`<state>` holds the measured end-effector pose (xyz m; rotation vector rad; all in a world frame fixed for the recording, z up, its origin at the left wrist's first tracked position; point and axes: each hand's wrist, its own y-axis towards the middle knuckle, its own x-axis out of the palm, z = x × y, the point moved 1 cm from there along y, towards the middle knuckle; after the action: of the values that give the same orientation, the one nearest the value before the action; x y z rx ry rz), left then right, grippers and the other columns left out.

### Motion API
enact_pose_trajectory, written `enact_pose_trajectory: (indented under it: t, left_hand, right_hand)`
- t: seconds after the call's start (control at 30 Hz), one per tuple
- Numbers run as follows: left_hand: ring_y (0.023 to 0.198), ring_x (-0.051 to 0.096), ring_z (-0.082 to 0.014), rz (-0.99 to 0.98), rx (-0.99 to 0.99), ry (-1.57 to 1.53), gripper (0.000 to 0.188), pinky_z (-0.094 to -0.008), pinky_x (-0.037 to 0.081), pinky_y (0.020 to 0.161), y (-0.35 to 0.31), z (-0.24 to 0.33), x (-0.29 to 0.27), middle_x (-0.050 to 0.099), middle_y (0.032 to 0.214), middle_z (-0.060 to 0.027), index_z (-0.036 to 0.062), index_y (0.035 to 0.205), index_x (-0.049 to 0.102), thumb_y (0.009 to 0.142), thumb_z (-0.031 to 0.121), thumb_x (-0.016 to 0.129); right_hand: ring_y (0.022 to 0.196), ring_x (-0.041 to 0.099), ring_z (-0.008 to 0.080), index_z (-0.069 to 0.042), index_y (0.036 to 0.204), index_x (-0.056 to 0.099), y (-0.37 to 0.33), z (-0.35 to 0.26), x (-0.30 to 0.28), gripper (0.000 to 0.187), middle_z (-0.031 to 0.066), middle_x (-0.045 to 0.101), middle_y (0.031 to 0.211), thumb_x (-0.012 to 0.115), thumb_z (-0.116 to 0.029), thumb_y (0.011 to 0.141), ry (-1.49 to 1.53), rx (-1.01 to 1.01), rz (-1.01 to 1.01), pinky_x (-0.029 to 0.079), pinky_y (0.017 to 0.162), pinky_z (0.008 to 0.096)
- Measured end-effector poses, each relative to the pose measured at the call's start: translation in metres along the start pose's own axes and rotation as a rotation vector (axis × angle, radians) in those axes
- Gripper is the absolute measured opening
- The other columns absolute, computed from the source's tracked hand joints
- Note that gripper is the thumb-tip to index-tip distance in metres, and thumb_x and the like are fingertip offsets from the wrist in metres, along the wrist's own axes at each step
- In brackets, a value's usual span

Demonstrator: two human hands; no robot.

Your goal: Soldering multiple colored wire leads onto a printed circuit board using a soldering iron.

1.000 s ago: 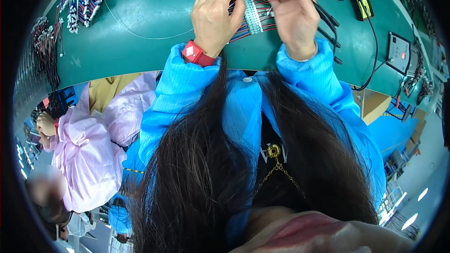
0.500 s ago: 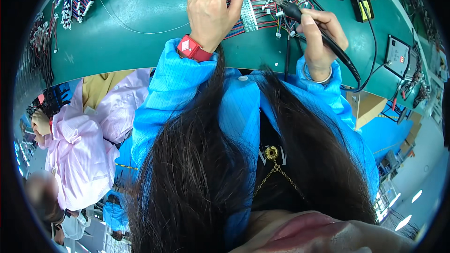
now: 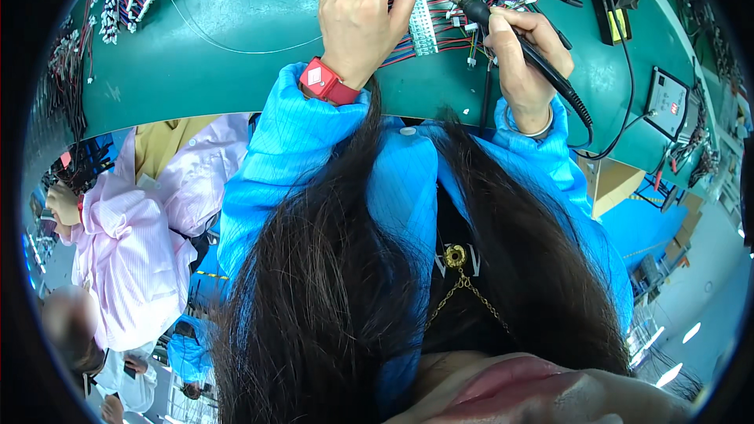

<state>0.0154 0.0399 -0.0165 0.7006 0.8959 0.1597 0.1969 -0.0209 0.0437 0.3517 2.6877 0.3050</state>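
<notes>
My right hand (image 3: 525, 55) grips a black-handled soldering iron (image 3: 477, 12) like a pen, its metal tip pointing left to the top end of a pale strip of small circuit boards (image 3: 422, 20). Red, black and blue wires with white connectors come off both sides of this strip. Beside its left edge, my left hand (image 3: 363, 20) is closed with the fingers curled under. A thin silvery solder wire (image 3: 228, 51) runs across the table into that hand; the fingertips are hidden.
Bundles of wire harnesses (image 3: 129, 0) lie at the far left of the green table (image 3: 236, 86). At the right stand a black iron holder with yellow (image 3: 616, 20) and a white-faced box (image 3: 667, 102). The iron's cable loops there. A person in pink (image 3: 133, 251) sits at left.
The iron and my right hand have shifted slightly left and up, the tip moving nearer the strip. My left hand and the strip have moved a little right in view.
</notes>
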Motion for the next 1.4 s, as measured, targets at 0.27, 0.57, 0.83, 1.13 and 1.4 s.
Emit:
enact_pose_trajectory:
  t: [0.27,0.57,0.83,1.13,1.4]
  left_hand:
    - [0.067,0.057,-0.0167,0.008,0.004,-0.009,0.010,-0.0291,0.044,0.072,0.001,0.002,-0.001,0.066,0.076,0.0030,0.0113,0.077,0.063,0.075,0.006,0.071]
    - [0.067,0.057,-0.0169,-0.021,0.097,-0.007,0.010,-0.0297,0.043,0.072,0.005,0.001,-0.005,0.066,0.076,0.0029,0.0112,0.077,0.063,0.075,0.007,0.072]
    - [0.068,0.057,-0.0171,0.004,0.106,0.006,0.011,-0.0299,0.043,0.072,0.002,-0.003,-0.002,0.066,0.076,0.0028,0.0114,0.077,0.062,0.076,0.008,0.073]
    - [0.078,0.055,-0.0259,-0.148,-0.028,-0.017,0.010,-0.0360,0.043,0.076,0.001,0.010,-0.010,0.061,0.086,-0.0075,0.0074,0.087,0.061,0.081,0.014,0.065]
    - [0.068,0.049,-0.0270,0.262,0.047,-0.271,0.016,-0.0363,0.041,0.069,0.012,0.017,0.003,0.052,0.073,-0.0073,0.0091,0.074,0.050,0.079,0.009,0.064]
  right_hand:
    - [0.057,0.061,0.0124,0.005,0.096,0.069,0.000,0.001,0.001,0.015,0.0102,0.068,0.068,0.068,-0.003,0.083,0.015,0.000,-0.001,0.045,0.053,0.0186]
    - [0.057,0.062,0.0123,0.006,0.096,0.069,0.000,0.004,0.001,0.015,0.0107,0.069,0.068,0.068,-0.003,0.084,-0.002,-0.004,-0.009,0.045,0.053,0.0179]
    - [0.058,0.062,0.0124,0.006,0.097,0.069,-0.001,0.002,0.002,0.015,0.0109,0.069,0.068,0.069,-0.002,0.084,-0.018,-0.008,-0.018,0.045,0.052,0.0183]
    - [0.057,0.062,0.0125,0.006,0.095,0.069,-0.001,0.002,-0.001,0.014,0.0102,0.068,0.068,0.069,-0.001,0.084,-0.025,-0.041,-0.031,0.046,0.052,0.0187]
    - [0.058,0.062,0.0127,0.006,0.095,0.069,-0.001,0.002,-0.001,0.013,0.0098,0.067,0.068,0.069,0.000,0.083,-0.033,-0.081,-0.030,0.046,0.052,0.0186]
